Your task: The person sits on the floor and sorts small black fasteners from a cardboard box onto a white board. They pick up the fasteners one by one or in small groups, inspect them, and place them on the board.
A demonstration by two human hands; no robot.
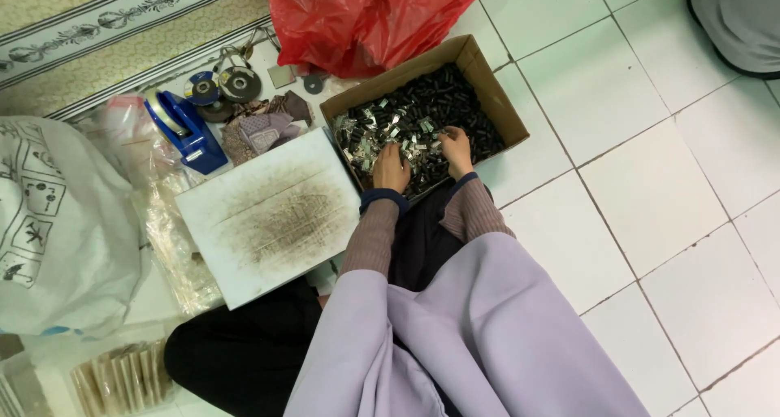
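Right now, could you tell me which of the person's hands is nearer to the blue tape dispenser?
Left. The left hand lies in the cardboard box, on the side toward the blue tape dispenser; the right hand lies farther away.

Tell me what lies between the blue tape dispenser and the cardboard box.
In the head view, a crumpled purplish cloth lies between the blue tape dispenser and the cardboard box, just above the stained white board.
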